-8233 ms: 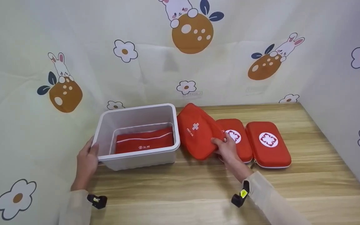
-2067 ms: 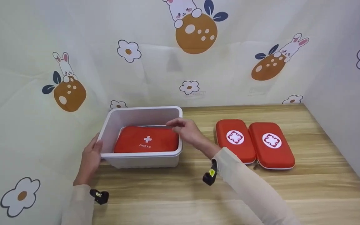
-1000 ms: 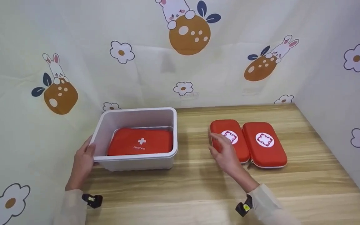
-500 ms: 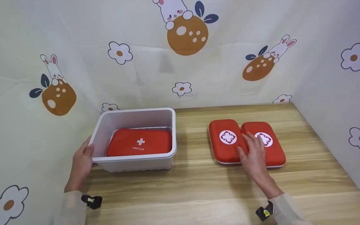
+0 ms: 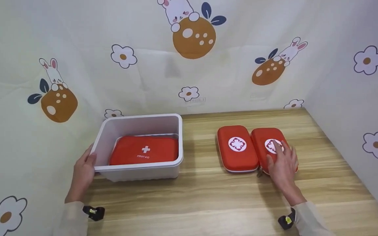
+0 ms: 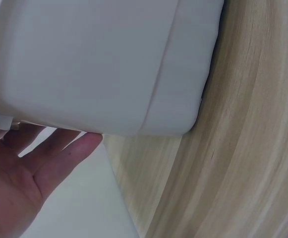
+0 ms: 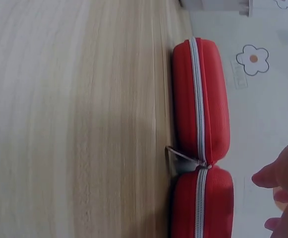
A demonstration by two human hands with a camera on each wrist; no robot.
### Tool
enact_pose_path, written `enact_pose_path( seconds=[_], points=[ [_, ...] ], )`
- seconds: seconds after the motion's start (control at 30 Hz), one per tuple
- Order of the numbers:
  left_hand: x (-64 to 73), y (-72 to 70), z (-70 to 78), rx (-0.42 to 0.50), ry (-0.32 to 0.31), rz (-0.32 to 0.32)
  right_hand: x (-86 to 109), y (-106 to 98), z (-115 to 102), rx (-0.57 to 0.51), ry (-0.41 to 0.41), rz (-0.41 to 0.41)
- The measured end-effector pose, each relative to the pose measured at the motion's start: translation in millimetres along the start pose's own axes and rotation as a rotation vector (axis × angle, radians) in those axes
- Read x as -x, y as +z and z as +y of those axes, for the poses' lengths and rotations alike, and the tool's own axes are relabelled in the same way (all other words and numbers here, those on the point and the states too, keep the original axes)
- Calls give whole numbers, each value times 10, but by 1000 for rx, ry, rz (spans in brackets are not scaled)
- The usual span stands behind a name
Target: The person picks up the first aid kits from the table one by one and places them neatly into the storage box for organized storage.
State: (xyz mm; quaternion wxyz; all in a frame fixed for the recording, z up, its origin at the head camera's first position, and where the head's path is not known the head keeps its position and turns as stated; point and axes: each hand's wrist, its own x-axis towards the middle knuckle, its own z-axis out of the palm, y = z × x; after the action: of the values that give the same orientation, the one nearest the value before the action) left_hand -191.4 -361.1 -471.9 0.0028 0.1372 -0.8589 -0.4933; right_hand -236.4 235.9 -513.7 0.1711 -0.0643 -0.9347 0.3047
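Observation:
At the left stands a white plastic bin (image 5: pixel 138 173), and inside it lies a red pouch (image 5: pixel 159 149) with a white cross and "FIRST AID" lettering. My left hand (image 5: pixel 84 168) grips the bin's left rim; in the left wrist view its fingers (image 6: pixel 67 163) press along the outer wall. Two red zippered first aid cases lie side by side on the right, the left case (image 5: pixel 236 160) and the right case (image 5: pixel 266 134). Over the right case hovers my right hand (image 5: pixel 283 167), fingers spread and holding nothing; in the right wrist view, a gap shows between fingers and case.
The wooden tabletop (image 5: pixel 189 203) meets a cloth backdrop (image 5: pixel 235 72) printed with rabbits and flowers at the back and both sides. A zipper pull (image 5: pixel 259 172) sticks out between the two cases at the front.
The red pouch went from my right hand into the bin, above a darker red item. My right hand then left the bin and moved right, past the left case. My left hand stayed on the bin.

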Motion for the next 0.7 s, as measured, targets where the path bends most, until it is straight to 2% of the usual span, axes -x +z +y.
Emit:
enact_pose_path(
  seconds=[0.23,0.37,0.5,0.6,0.7],
  points=[
    [0,-10,15,32,-36,-8,-1,-35,102,6,105,-70],
    [19,-1,3,46,-43,-6,-13,-54,120,1,173,-72],
    [16,7,2,32,-26,1,-55,-85,142,-3,289,-83],
    [13,9,1,30,-20,3,-86,-111,170,-1,392,-130],
    [21,15,-8,37,-20,4,-102,-130,199,-4,462,-177]
  ],
)
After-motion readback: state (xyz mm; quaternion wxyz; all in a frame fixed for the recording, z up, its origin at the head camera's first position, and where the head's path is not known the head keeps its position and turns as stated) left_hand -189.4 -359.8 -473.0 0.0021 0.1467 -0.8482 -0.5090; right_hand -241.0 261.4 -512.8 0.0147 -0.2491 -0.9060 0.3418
